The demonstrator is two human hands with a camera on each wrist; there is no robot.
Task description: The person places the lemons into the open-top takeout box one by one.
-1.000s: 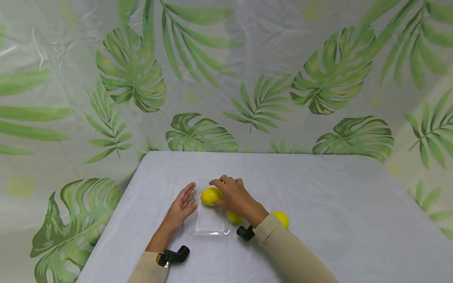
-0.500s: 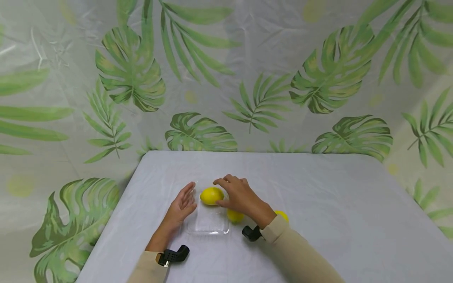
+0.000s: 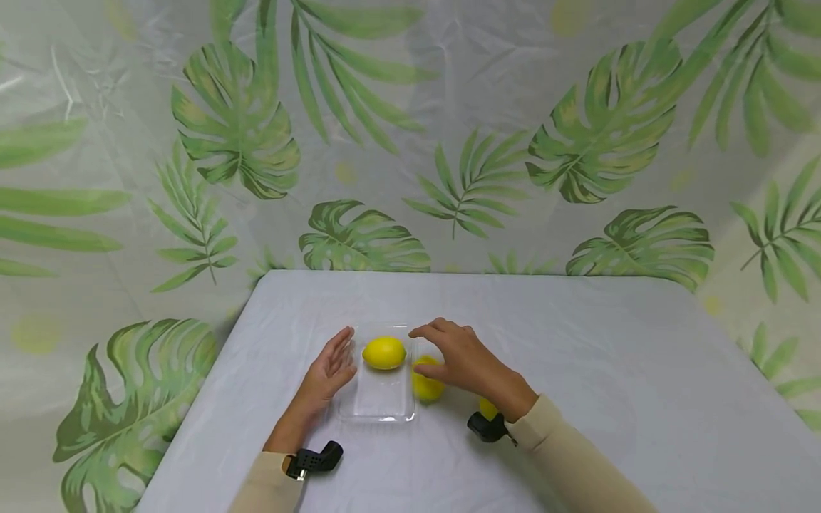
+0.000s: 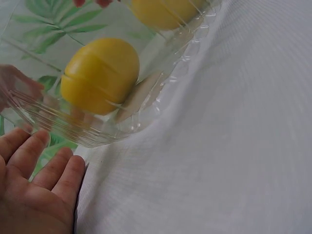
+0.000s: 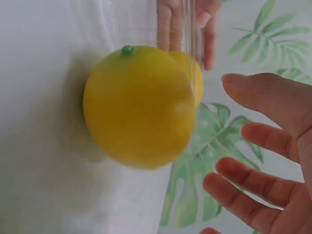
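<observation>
A clear plastic tray (image 3: 377, 412) lies on the white table, with one yellow lemon (image 3: 383, 353) at its far end. My left hand (image 3: 333, 363) lies open and flat against the tray's left side (image 4: 161, 97), close to that lemon (image 4: 100, 75). My right hand (image 3: 442, 353) hovers with its fingers (image 5: 263, 146) spread over a second lemon (image 3: 426, 386) just outside the tray's right edge. In the right wrist view this second lemon (image 5: 139, 105) sits apart from the fingers. A third lemon (image 3: 487, 407) peeks out behind my right wrist.
The white-covered table (image 3: 609, 370) stretches wide to the right and far side. A leaf-print curtain (image 3: 410, 142) hangs behind and around it. The table's left edge runs close to my left forearm.
My right hand let go of the lemon, which now rests in the tray, and drew back to the right over the second lemon. The left hand stayed in place.
</observation>
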